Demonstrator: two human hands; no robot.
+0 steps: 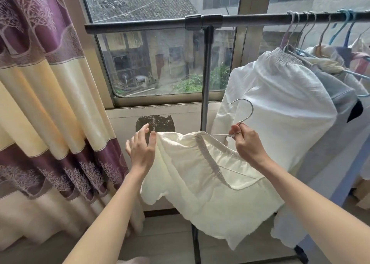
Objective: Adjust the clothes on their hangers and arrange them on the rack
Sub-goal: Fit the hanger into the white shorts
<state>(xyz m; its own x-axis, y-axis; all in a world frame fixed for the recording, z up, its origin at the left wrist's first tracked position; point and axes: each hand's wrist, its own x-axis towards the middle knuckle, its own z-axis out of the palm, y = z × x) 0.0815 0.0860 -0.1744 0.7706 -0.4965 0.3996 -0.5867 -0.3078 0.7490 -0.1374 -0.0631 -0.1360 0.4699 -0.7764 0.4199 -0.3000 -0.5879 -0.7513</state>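
A cream garment (200, 183) with an elastic waistband hangs on a metal wire hanger (243, 111) held below the rack's rail. My right hand (247, 141) pinches the hanger at the base of its hook. My left hand (141, 145) is at the garment's left shoulder edge, fingers straight and spread, thumb touching the fabric. The dark rack rail (140, 24) runs across the upper view, its left half bare. A white garment (280, 103) hangs on the rail to the right.
Several more clothes on coloured hangers (330, 49) crowd the rail's right end. The rack's upright pole (206, 73) stands behind the cream garment. A purple and cream curtain (44, 103) hangs at left, and a window (160, 53) is behind.
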